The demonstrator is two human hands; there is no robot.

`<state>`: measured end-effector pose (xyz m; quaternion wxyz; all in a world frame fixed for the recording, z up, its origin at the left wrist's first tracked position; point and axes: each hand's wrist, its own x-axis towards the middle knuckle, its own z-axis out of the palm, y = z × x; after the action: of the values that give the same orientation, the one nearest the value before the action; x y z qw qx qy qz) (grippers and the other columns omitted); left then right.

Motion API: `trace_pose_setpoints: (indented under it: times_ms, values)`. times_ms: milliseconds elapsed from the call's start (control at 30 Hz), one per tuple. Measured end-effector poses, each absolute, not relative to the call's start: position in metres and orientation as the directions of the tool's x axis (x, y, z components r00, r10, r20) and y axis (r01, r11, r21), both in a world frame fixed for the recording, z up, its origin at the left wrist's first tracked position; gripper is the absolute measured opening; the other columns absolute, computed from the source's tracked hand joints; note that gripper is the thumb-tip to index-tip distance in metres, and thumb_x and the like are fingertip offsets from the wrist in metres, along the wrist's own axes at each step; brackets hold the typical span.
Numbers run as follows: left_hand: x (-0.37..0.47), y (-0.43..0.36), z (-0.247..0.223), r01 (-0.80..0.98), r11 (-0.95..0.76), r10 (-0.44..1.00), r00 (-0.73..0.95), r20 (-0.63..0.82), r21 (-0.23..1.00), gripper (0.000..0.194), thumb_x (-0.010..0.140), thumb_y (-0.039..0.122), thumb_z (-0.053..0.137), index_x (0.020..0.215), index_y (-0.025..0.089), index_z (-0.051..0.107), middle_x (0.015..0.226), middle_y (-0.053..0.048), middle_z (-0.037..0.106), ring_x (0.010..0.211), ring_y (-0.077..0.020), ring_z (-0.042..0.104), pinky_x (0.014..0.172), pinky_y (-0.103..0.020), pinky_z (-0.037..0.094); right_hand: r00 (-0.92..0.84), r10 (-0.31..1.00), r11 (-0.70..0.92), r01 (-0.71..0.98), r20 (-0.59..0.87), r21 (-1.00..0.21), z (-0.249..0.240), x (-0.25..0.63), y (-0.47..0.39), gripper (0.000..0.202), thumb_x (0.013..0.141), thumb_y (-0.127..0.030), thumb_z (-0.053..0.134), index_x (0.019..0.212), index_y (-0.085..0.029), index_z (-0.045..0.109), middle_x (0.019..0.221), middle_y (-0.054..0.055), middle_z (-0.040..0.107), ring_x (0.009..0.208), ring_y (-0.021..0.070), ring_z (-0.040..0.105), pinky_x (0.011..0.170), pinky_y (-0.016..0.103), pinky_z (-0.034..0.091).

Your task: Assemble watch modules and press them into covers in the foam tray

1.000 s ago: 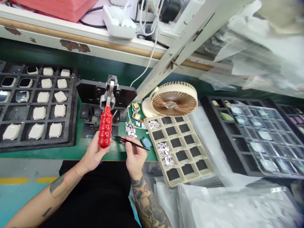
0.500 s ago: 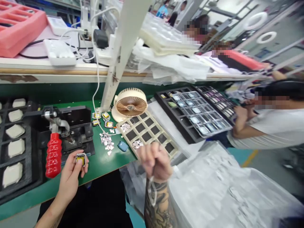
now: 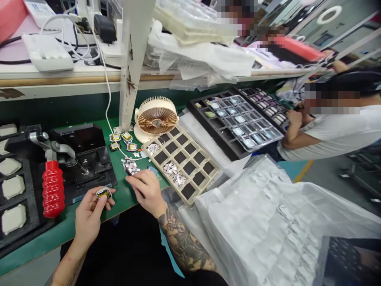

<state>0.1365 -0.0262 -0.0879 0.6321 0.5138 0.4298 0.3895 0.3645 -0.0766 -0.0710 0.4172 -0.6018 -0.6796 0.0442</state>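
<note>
My left hand (image 3: 91, 212) holds a small watch-like case (image 3: 104, 193) with a yellow part inside, thumb on top. My right hand (image 3: 147, 190) has its fingers pinched round a thin dark tool (image 3: 129, 172), whose end is by a pile of small whitish pieces (image 3: 130, 163) on the green bench. Several similar cases (image 3: 126, 137) lie behind the pile. Right of the hand, a beige grid tray (image 3: 186, 198) has dark pads and small pieces in some compartments. A blue item (image 3: 152, 171) is partly hidden behind my right hand.
A black press with a red handle (image 3: 53, 190) stands left, beside a black tray of pale blocks (image 3: 13, 218). A beige fan (image 3: 157, 119) sits behind the grid tray. Clear plastic (image 3: 253, 230) covers the right foreground. Another person (image 3: 336, 135) sits at right.
My right hand has moved left and down from over the grid tray to the pile of pieces. The view has shifted. My left hand still holds the case, now tilted.
</note>
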Motion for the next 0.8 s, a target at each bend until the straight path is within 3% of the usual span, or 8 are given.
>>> trace_pose_setpoints:
  times_ms: [67,167,267,367,500,600,800]
  values:
    - [0.135,-0.026,-0.087,-0.043,0.163,0.932,0.333,-0.14,0.986,0.03,0.105,0.042,0.075,0.121,0.017,0.068,0.116,-0.013,0.082,0.076,-0.0184,0.071,0.071,-0.032,0.061,-0.098,0.904,0.287,0.86,0.417,-0.421,-0.081,0.352,-0.071,0.034,0.103,-0.013,0.062,0.133,-0.024,0.074,0.112,0.008,0.078,0.104,0.0257,0.067,0.084,0.043,0.049]
    - [0.134,-0.026,-0.087,-0.043,0.148,0.933,0.337,-0.125,0.988,0.028,0.106,0.04,0.075,0.121,0.017,0.068,0.117,-0.013,0.081,0.076,-0.0174,0.071,0.072,-0.032,0.06,-0.16,0.944,0.252,0.914,0.287,-0.319,-0.085,0.347,-0.067,0.047,0.101,-0.007,0.061,0.147,-0.02,0.065,0.12,0.01,0.075,0.107,0.0259,0.063,0.085,0.042,0.045]
    - [0.134,-0.026,-0.088,-0.063,0.137,0.938,0.328,-0.109,0.989,0.028,0.106,0.039,0.074,0.124,0.017,0.067,0.117,-0.013,0.081,0.077,-0.0174,0.072,0.072,-0.032,0.06,-0.029,0.951,0.132,0.939,0.308,-0.318,-0.079,0.361,-0.075,0.051,0.104,-0.004,0.052,0.151,-0.021,0.061,0.122,0.01,0.074,0.108,0.0251,0.062,0.086,0.041,0.045]
    - [0.134,-0.027,-0.089,-0.104,0.14,0.942,0.321,-0.1,0.985,0.029,0.106,0.037,0.074,0.127,0.018,0.066,0.117,-0.013,0.082,0.08,-0.0185,0.074,0.071,-0.031,0.06,0.247,0.894,-0.111,0.93,0.373,-0.35,-0.068,0.4,-0.091,0.039,0.106,-0.005,0.048,0.132,-0.022,0.073,0.119,0.011,0.074,0.109,0.0262,0.062,0.089,0.041,0.046]
    - [0.134,-0.026,-0.089,-0.103,0.147,0.933,0.345,-0.103,0.984,0.027,0.106,0.036,0.075,0.123,0.019,0.064,0.115,-0.012,0.082,0.079,-0.0183,0.074,0.071,-0.031,0.06,0.427,0.871,-0.38,0.899,0.243,-0.218,-0.057,0.458,-0.107,0.026,0.104,-0.011,0.056,0.109,-0.022,0.079,0.109,0.01,0.073,0.101,0.028,0.06,0.084,0.041,0.041]
    - [0.134,-0.026,-0.088,-0.075,0.141,0.927,0.361,-0.105,0.987,0.026,0.106,0.036,0.075,0.121,0.019,0.064,0.115,-0.012,0.082,0.078,-0.0178,0.073,0.071,-0.031,0.06,0.423,0.893,-0.397,0.902,0.157,-0.172,-0.055,0.476,-0.107,0.022,0.103,-0.015,0.062,0.109,-0.023,0.081,0.106,0.01,0.073,0.1,0.0278,0.059,0.082,0.041,0.039]
    - [0.134,-0.026,-0.088,-0.077,0.131,0.933,0.348,-0.096,0.988,0.028,0.105,0.038,0.076,0.121,0.019,0.064,0.113,-0.013,0.083,0.077,-0.0191,0.074,0.069,-0.032,0.06,0.427,0.885,-0.396,0.9,0.184,-0.185,-0.063,0.472,-0.103,0.023,0.108,-0.023,0.058,0.107,-0.023,0.081,0.103,0.009,0.073,0.097,0.025,0.061,0.082,0.039,0.04]
